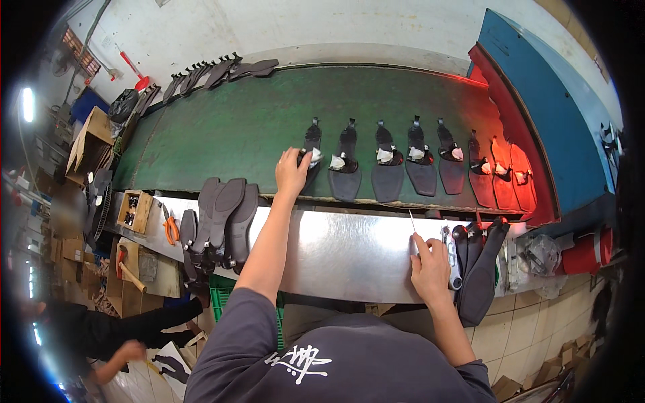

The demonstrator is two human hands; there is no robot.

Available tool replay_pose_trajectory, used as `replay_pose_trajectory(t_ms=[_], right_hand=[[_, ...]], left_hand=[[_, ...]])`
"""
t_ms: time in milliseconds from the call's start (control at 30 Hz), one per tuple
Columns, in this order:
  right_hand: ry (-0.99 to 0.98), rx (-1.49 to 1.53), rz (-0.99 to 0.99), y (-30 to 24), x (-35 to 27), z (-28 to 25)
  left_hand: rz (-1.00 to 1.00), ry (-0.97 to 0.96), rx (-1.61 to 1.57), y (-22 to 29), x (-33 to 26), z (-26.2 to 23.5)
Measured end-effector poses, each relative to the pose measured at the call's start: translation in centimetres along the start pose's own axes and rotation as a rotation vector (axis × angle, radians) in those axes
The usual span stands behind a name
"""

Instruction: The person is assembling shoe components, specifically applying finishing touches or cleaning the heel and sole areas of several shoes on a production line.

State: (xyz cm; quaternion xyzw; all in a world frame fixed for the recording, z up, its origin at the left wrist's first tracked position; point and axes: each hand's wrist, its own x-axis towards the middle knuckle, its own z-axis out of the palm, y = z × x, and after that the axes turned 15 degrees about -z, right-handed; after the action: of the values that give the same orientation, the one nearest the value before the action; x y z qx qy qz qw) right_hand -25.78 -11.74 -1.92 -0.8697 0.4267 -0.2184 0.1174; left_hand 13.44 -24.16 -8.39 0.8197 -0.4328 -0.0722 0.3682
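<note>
Left hand (291, 176) is resting its bent fingers on the leftmost sandal (312, 138), which is lying on the green belt (215, 127) right at the fingertips; whether they are pinching it, I cannot tell. Right hand (430, 269) is pinching a thin tool (412, 221) above the metal bench (336, 255). Rightward of the left hand, seven more sandals (388, 183) are lying in a row with pale padding, the last three in red light, so most of this row is seemingly laid out. Dark soles (227, 201) piled on the bench, left of the left forearm, are probably still awaiting work.
</note>
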Motion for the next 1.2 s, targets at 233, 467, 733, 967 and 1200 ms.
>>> replay_pose_trajectory(t_ms=[233,467,733,967,1200], right_hand=[[0.191,0.023,-0.074,-2.7,-0.1,-1.1],[0.230,1.120,0.013,-2.8,0.5,-1.3],[0.147,1.794,-0.171,-7.4,2.8,-3.6],[0.175,1.300,-0.215,-8.8,-0.2,-5.0],[0.120,0.993,-0.099,-10.5,-2.4,-5.6]], left_hand=[[0.200,0.125,-0.199,0.0,-2.8,-1.6],[-0.089,-0.353,-0.940,8.5,-9.6,-9.7],[-0.147,-0.951,-1.251,9.2,-23.1,-13.7],[-0.344,-0.868,-1.323,7.3,-24.9,-15.0],[-0.355,-0.852,-1.295,7.1,-25.3,-15.4]])
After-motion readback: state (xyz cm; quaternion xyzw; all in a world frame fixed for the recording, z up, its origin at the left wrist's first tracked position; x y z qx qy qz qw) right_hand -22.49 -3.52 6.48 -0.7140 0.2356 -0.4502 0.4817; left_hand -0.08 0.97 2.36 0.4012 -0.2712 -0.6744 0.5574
